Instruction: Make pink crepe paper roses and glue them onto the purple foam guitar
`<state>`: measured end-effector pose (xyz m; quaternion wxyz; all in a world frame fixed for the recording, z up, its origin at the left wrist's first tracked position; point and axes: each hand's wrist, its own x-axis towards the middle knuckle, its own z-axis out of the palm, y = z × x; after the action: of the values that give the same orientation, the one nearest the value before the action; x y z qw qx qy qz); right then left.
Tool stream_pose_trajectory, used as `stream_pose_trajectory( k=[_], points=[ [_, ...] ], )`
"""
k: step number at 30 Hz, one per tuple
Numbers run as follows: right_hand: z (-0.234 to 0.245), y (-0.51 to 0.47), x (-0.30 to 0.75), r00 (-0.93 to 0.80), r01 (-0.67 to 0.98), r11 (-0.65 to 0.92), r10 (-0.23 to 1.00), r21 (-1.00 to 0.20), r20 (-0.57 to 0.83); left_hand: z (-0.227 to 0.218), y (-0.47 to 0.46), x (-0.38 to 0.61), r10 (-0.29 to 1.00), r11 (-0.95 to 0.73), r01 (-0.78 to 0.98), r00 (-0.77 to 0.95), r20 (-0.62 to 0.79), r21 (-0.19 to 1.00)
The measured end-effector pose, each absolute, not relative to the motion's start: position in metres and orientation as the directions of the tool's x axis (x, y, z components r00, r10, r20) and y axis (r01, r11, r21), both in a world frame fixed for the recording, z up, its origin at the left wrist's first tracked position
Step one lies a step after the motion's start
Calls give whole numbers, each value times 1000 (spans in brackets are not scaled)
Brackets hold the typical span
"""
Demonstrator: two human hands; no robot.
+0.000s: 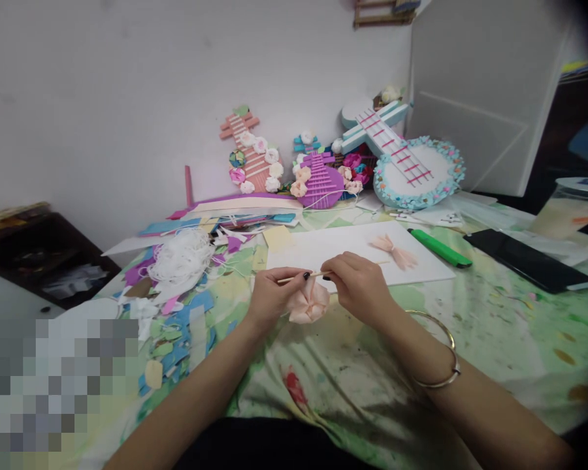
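Watching via the head cam, I've got both bare hands at ctr frame, close tog., working one thin stick (317,273). My L hand (269,297), just L of ctr, is closed in a pinch, thumb & fingertips on the stick. My R hand (360,284), just R of ctr, is gripping the same stick, fingers curled over; its far end pokes out past the knuckles toward the white board. The peach paper flower (310,304) is at lower ctr, hanging below the stick betw. the hands, its top running up to the fingertips; can't tell exactly how it's fixed there. Gold bangle (455,346) on the R forearm, lower R.

Behind the hands, mid-frame, lies the white board (323,245) w/ a tied peach paper bundle (396,251) on its R part & a pale yellow sheet (278,237) at its upper L corner. Bright green tool (440,248) lies along the board's R edge, type unclear; black phone (524,260) & clear cup (566,207) farther R.

Upper ctr, by the wall: peach lute model (258,170), purple lute model (321,183), and bigger lt.-blue/white lute model (416,170) at upper R. Mid-L: white yarn heap (181,258); below it, coloured paper scraps (169,349) on the green-stained cloth (500,346).
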<state>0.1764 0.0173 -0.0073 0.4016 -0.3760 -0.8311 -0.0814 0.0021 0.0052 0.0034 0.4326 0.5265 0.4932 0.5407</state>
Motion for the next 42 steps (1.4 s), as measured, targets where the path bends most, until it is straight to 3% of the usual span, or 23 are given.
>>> stream_pose_trajectory(
  k=[8,23,31,42],
  points=[
    [-8,17,174,-413,703,686,607,-186,679,0,5,2,978,-182,77,-85,188,980],
    [-9,20,177,-360,677,697,594,-237,719,6,6,-1,969,-211,57,-118,216,976],
    [-8,20,178,-322,616,716,610,-328,724,7,7,-4,965,-252,108,-45,258,962],
    [-2,15,173,-256,631,631,719,-452,646,4,4,-4,891,-454,234,118,439,860]
  ],
)
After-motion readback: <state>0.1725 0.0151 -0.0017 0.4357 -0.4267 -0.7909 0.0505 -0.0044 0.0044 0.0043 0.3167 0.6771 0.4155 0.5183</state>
